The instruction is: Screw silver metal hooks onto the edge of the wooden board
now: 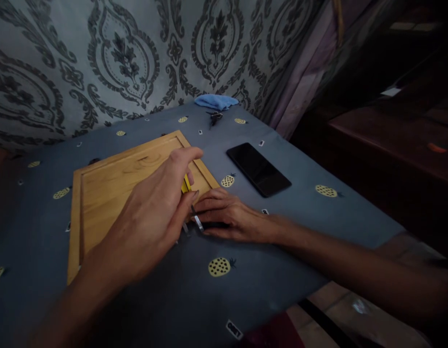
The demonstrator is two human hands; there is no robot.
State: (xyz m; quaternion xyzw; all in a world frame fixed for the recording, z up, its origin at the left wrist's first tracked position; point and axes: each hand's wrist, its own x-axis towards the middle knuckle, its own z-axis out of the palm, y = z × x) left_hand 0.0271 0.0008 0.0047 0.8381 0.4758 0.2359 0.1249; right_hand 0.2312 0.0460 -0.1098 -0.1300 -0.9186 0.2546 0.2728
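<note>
Gripping yellow metal-tipped tool (pixel 186 184) in left hand (pixel 156 208); resting right hand (pixel 233 217), hold unclear, at three o'clock of rectangular golden wooden board (pixel 108 188), probably steadying.

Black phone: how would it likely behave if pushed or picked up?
The black phone is probably stiff, given its straight-edged slab shape. Its smooth face suggests it may be slippery. Lying flat on the tablecloth, it would likely slide rather than roll.
</note>
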